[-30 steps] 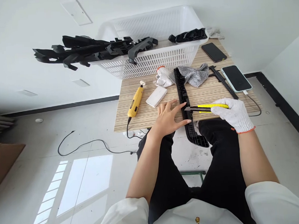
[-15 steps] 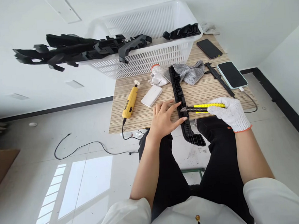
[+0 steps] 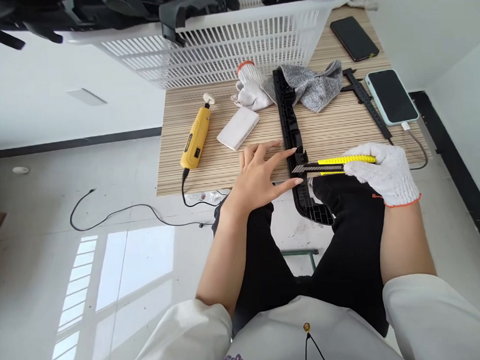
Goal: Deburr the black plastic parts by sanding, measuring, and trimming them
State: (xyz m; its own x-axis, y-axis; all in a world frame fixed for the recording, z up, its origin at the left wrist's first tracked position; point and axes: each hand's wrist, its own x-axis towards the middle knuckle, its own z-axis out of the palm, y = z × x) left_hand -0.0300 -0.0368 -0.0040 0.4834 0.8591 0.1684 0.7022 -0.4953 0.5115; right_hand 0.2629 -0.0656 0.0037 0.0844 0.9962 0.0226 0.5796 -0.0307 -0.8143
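Observation:
A long black plastic part (image 3: 288, 127), ribbed inside, lies lengthwise on the wooden table, its curved lower end jutting past the front edge. Bare and with fingers spread, my left hand (image 3: 258, 176) rests at the part's left side; the index fingertip and thumb touch it. In a white knit glove, my right hand (image 3: 381, 170) is closed around a yellow utility knife (image 3: 345, 161). The knife's extended blade points left and overlaps the black part between my left index finger and thumb. Whether the blade edge presses into the plastic, I cannot tell.
Behind stands a white plastic basket (image 3: 231, 49) heaped with black parts (image 3: 199, 7). On the table (image 3: 171, 141) are a yellow corded rotary tool (image 3: 196, 139), a white box (image 3: 238, 128), a white glove (image 3: 252, 88), a grey cloth (image 3: 315, 87), calipers (image 3: 366, 102) and two phones (image 3: 392, 95).
The view has tipped down and closer, so the basket sits higher in the picture. Both hands keep nearly the same place on the part, the knife still across it.

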